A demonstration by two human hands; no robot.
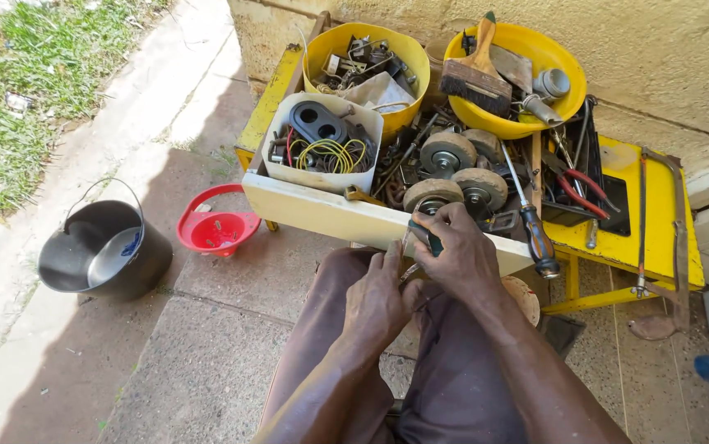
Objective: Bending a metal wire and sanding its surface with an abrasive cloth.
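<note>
My right hand (pixel 460 255) is closed around a small tool with a dark green handle (pixel 426 236), held over the front edge of a pale wooden tray (pixel 322 214). My left hand (pixel 379 300) sits just below it over my lap, fingers pinched on a small metal part (pixel 409 273) that is mostly hidden. The two hands touch. Behind them in the tray lie several rusty grinding wheels (pixel 448 153).
Two yellow bowls (pixel 410 66) (pixel 568 62) of tools and a white tub (pixel 371 123) of wires crowd the yellow bench (pixel 659 247). A screwdriver (pixel 535 234), red-handled pliers (pixel 589 189) and a hacksaw (pixel 679 230) lie at right. A black bucket (pixel 104 251) and red container (pixel 216 226) stand on the pavement left.
</note>
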